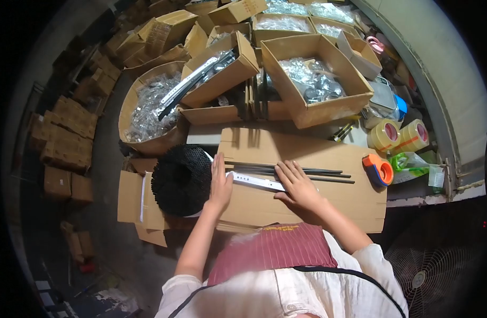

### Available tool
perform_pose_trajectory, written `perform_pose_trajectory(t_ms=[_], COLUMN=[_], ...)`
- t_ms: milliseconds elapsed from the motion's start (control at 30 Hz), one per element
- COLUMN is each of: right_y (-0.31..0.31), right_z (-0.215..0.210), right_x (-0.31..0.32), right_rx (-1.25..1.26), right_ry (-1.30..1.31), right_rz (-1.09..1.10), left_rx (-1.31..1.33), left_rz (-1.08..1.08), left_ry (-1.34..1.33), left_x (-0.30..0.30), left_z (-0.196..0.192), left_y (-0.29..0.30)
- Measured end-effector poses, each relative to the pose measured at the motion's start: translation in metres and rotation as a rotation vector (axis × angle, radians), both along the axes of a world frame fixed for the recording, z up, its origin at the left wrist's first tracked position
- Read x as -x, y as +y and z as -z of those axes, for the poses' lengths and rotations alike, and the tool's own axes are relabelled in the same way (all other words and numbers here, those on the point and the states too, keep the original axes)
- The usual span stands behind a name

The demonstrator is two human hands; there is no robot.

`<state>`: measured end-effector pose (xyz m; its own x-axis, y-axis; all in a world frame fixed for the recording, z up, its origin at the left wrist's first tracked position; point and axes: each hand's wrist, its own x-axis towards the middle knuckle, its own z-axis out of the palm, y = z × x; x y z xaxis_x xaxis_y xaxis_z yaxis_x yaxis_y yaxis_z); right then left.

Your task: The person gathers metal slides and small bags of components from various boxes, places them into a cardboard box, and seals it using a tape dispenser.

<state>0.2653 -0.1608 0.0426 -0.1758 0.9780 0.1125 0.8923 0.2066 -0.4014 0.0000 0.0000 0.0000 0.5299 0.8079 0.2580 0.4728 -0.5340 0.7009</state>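
Observation:
My left hand (219,183) is held with its fingers stretched out, its inner side at the left ends of several thin black rods (328,175) and a white metal rail with holes (255,182). Over the middle of the rods and the right part of the rail lies my right hand (298,184), its fingers extended and slightly apart. Rods and rail rest side by side on a flat stack of cardboard (307,146). Just left of my left hand stands a thick round bundle of black tubes (174,183) in a white wrap.
An orange and blue tape dispenser (379,170) sits at the cardboard's right end. Clear tape rolls (384,136) are behind it. Farther back are open cartons (318,108) of plastic-bagged parts and a tilted carton (222,79) with metal rails. A fan (421,275) stands at lower right.

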Motion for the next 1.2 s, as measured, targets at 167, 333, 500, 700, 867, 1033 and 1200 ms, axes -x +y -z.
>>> perform_pose_trajectory(t_ms=[167,333,500,700,867,1033,1200], right_y=[-0.037,-0.095,-0.118,-0.087,-0.092,-0.091,-0.081], right_z=[-0.007,-0.018,0.02,0.025,0.018,0.006,0.019], right_x=[-0.019,-0.07,-0.118,-0.128,-0.119,-0.072,-0.083], right_rx=[-0.066,0.147,-0.093,-0.15,-0.161,-0.142,-0.221], right_ry=[-0.305,-0.201,0.198,0.402,0.595,0.061,0.163], right_rz=[0.229,0.757,0.823,0.587,0.319,0.443,0.536], left_rx=[0.03,-0.092,-0.086,-0.153,-0.112,-0.263,-0.079], left_rz=[0.078,0.064,0.083,0.131,0.116,0.262,0.184], left_ry=[0.048,0.092,0.044,0.043,-0.026,0.166,0.128], left_x=[-0.037,-0.048,-0.052,-0.052,-0.039,-0.027,-0.035], left_z=[-0.012,-0.006,-0.007,-0.008,-0.022,-0.04,-0.02], left_y=[-0.002,-0.016,-0.016,-0.012,-0.023,-0.034,-0.013])
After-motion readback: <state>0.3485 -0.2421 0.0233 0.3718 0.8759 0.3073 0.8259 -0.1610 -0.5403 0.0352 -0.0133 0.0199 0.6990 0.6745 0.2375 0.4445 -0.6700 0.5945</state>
